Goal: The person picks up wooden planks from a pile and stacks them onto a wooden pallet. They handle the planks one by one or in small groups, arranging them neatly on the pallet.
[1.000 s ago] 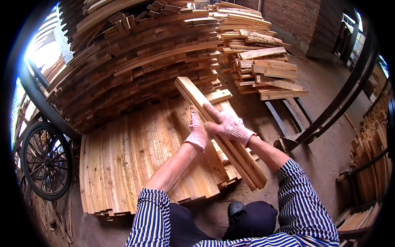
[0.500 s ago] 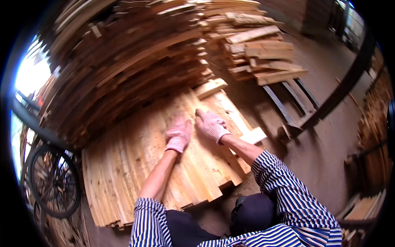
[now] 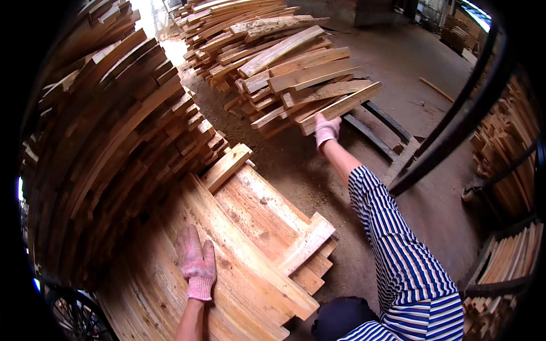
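My left hand (image 3: 196, 264), in a pale pink glove, lies flat with the thumb apart on a layer of boards (image 3: 250, 250) laid side by side in front of me. My right arm reaches out to the far right. The gloved right hand (image 3: 327, 132) closes on the lower edge of a wooden board (image 3: 344, 106) at the near side of a loose lumber pile. Its thumb shows against the board's face; the other fingers are partly hidden. Two short wood strips, a far one (image 3: 227, 167) and a near one (image 3: 307, 243), lie crosswise on the boards' right part.
A tall stack of boards (image 3: 114, 153) rises at the left. The loose lumber pile (image 3: 278, 62) rests by dark metal rails (image 3: 372, 136). A black curved bar (image 3: 455, 142) crosses the right side, with more stacked wood (image 3: 506, 148) beyond. A wheel (image 3: 79, 315) stands at lower left.
My view has swung right. The right hand has left the laid boards and now grips a board on the loose pile. The left hand remains flat on the boards.
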The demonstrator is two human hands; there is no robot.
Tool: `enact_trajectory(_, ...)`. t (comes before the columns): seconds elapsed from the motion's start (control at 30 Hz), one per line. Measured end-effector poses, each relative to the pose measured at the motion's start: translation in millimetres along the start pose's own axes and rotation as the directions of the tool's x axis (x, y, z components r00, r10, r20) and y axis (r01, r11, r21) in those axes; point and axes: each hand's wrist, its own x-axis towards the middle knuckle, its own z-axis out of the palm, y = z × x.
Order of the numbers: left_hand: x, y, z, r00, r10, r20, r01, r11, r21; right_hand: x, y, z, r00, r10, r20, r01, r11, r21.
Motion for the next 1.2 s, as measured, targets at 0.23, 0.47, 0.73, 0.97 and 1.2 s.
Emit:
enact_trajectory(0.23, -4.1, 0.7, -7.9, 1.000, 0.007, -0.023, -0.005, 0.996, 0.087, 66.5, 36.0, 45.9, 0.802, 0.208, 0.559, -0.535, 0.666, 0.520)
enact_trajectory(0.47, -6.0, -3.3, -11.2, 1.000, 0.006, 0.001, -0.006, 0.988, 0.152, 84.0, 53.5, 87.2, 0.839, 0.362, 0.405, -0.511, 0.780, 0.361)
enact_trajectory(0.73, -12.7, -10.1, -16.6, 0.996, -0.086, 0.036, 0.076, 0.975, 0.211, 21.8, 38.6, 18.5, 0.673, 0.308, 0.672, -0.715, 0.500, 0.488)
enact_trajectory(0.97, 71.1, 70.6, -34.9, 0.987, -0.044, -0.156, -0.033, 0.886, -0.463, -76.8, 42.9, -107.2, 0.658, 0.115, 0.744, -0.710, 0.425, 0.562)
enact_trajectory(1.2, 150.4, 227.8, 65.7, 0.897, 0.320, 0.305, 0.106, 0.515, -0.851, -160.7, 7.5, -155.7, 0.419, 0.188, 0.888, -0.822, 0.495, 0.283)
